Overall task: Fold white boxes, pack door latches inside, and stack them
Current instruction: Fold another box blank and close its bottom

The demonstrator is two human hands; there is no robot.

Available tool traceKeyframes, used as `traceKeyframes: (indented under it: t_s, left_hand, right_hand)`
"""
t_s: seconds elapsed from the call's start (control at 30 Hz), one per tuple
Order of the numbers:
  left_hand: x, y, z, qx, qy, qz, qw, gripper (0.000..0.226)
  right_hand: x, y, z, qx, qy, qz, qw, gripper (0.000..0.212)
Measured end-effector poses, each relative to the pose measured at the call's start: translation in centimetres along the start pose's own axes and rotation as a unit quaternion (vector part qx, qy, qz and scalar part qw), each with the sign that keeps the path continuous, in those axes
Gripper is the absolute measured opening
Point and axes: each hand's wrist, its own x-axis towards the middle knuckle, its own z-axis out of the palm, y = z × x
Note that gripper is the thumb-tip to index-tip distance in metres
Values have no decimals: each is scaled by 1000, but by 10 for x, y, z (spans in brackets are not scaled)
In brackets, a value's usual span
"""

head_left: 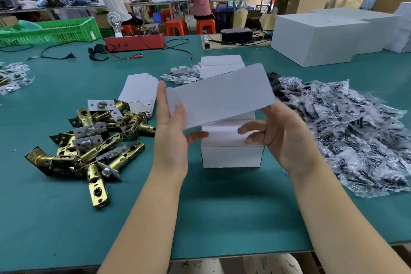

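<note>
A flat unfolded white box blank (220, 95) is held in the air over the table's middle. My left hand (172, 131) holds its left end, thumb under it and fingers straight up behind. My right hand (280, 133) supports the right end from below with loosely curled fingers. Directly beneath stands a stack of folded white boxes (232, 151). A pile of brass door latches (93, 138) lies to the left. A fanned stack of flat white blanks (140, 92) lies behind the latches.
A heap of small plastic bags with dark parts (347, 135) covers the right side. Small white parts (182, 74) and more white boxes (220, 65) lie behind. Big white cartons (322, 38), a red device (134, 42) with cables and a green crate (51, 31) stand at the far edge. People work at far benches.
</note>
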Motion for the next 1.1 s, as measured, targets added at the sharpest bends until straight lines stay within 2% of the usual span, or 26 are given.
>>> traceKeyframes:
  t_s: [0.07,0.17,0.27,0.4,0.6,0.8,1.1]
  left_hand:
    - [-3,-2,4,44,-19,7,999,45]
    - [-6,-5,6,85,-41,6,996,37]
    - [-5,-4,6,86,-29,8,996,28]
    - [-5,-2,4,74,-44,-13,996,34]
    - [-3,-1,3,17,-52,-39,998,36]
    - [-3,-3,4,78,-64,-14,995,34]
    - [-3,1,5,50,-61,-35,996,37]
  right_hand:
    - [0,5,3,-37,41,-23,998,19]
    - [-1,12,5,-54,103,-39,992,23]
    - [0,13,4,-5,108,-25,994,20]
    - [3,10,4,28,117,-14,993,33]
    - [4,8,1,74,121,6,990,34]
    - [4,8,2,64,125,9,990,32]
    - [4,8,-1,71,116,12,991,35]
